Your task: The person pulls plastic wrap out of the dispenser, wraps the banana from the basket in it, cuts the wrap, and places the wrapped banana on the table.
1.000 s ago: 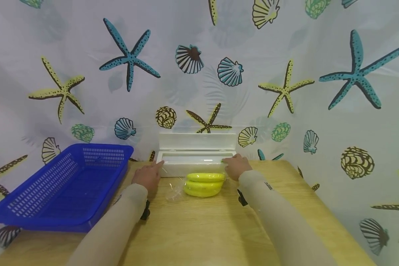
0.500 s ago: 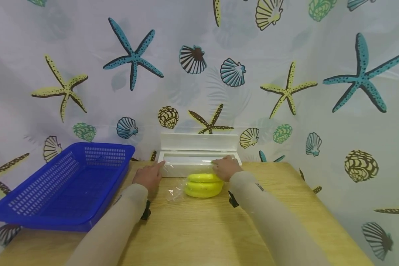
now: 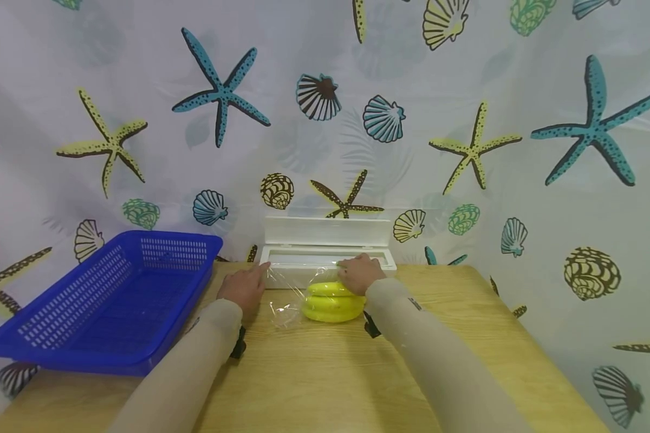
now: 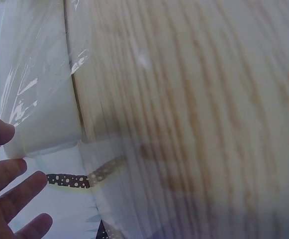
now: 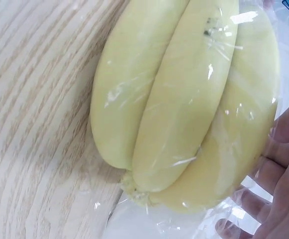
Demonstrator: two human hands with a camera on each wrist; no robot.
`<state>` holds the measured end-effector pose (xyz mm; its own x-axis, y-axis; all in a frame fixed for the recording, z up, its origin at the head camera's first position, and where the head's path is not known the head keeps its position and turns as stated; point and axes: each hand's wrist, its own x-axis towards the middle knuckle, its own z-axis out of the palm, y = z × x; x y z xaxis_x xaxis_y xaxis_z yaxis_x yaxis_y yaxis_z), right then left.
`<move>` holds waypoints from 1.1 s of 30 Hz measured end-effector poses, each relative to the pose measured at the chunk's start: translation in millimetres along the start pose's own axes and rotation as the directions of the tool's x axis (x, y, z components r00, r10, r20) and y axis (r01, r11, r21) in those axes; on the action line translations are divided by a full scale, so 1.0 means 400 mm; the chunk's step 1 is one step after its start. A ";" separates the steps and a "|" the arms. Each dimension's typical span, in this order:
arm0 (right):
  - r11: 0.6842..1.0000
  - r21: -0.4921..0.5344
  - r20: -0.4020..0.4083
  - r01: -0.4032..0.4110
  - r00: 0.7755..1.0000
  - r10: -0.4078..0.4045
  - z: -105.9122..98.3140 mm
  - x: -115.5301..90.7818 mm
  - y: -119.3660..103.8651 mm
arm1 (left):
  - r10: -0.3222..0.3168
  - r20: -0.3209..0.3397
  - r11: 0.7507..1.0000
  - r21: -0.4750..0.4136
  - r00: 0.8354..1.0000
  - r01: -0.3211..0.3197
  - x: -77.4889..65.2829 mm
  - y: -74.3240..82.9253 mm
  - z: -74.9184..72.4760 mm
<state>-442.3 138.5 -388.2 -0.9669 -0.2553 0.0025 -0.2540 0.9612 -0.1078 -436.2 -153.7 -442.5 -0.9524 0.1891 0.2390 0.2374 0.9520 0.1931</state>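
Observation:
A long white cling film dispenser lies at the back of the table with its lid raised. Clear film runs from its front edge over a bunch of yellow bananas. My left hand is at the box's left end; in the left wrist view its fingers are spread, one tip at the box corner beside the film. My right hand reaches over the bananas, a fingertip against a small green slide cutter on the front rim. The fingers lie loosely bent beside the wrapped bananas.
To the left stands a blue perforated plastic basket. The wooden table ends at a curtain printed with shells and starfish, which also runs along the right side.
My right hand has moved left along the dispenser's front rim, and the green slide cutter has moved with it. The left hand stays at the left end. The view has shifted slightly.

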 end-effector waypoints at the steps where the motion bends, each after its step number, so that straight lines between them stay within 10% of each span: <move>1: 1.000 0.003 -0.002 -0.002 1.000 0.002 0.002 0.003 -0.003 | 0.001 -0.006 1.000 0.004 1.000 -0.001 0.001 -0.003 0.001; 33: 0.994 -0.028 0.023 0.107 0.994 -0.106 0.026 0.055 -0.186 | -0.024 0.052 1.000 0.012 0.998 0.023 -0.002 -0.001 -0.026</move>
<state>-444.4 60.3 -390.3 -0.9337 -0.3580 -0.0085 -0.3563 0.9310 -0.0787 -433.7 -156.9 -433.0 -0.9665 0.1785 0.1847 0.2129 0.9589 0.1876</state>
